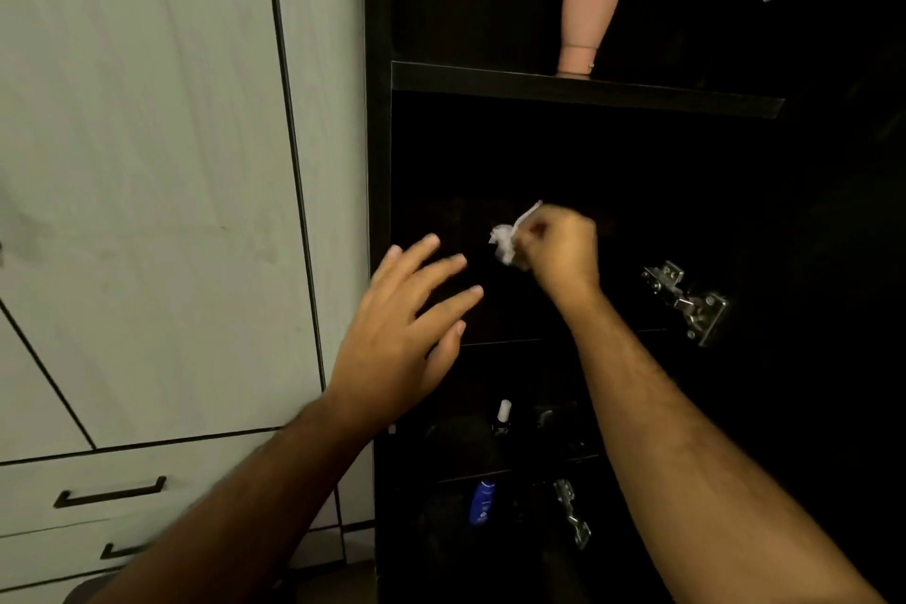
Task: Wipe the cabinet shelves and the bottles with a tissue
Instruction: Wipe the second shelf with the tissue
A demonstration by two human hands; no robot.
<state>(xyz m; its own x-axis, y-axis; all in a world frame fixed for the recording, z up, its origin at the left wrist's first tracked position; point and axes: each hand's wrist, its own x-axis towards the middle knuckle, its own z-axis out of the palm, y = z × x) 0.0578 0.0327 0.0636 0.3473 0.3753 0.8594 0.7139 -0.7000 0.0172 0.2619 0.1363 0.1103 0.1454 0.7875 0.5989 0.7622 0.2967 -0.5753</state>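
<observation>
Head view: crumpled white tissue (507, 244)

The cabinet (588, 152) interior is so dark that its back wall and the middle shelf surface cannot be made out. The right hand (564, 250) covers most of the tissue (505, 243); only a crumpled bit shows at its left, blurred. The left hand (402, 329) has blurred fingertips. Low down, a small white-capped bottle (503, 414) and a blue bottle (483, 503) are too dim to read; the things near them are only dark shapes. The pink bottle (591, 0) carries a label too small to read surely. Both forearms are cut off by the bottom edge. The lower hinge (571, 513) is partly lost in shadow.
</observation>
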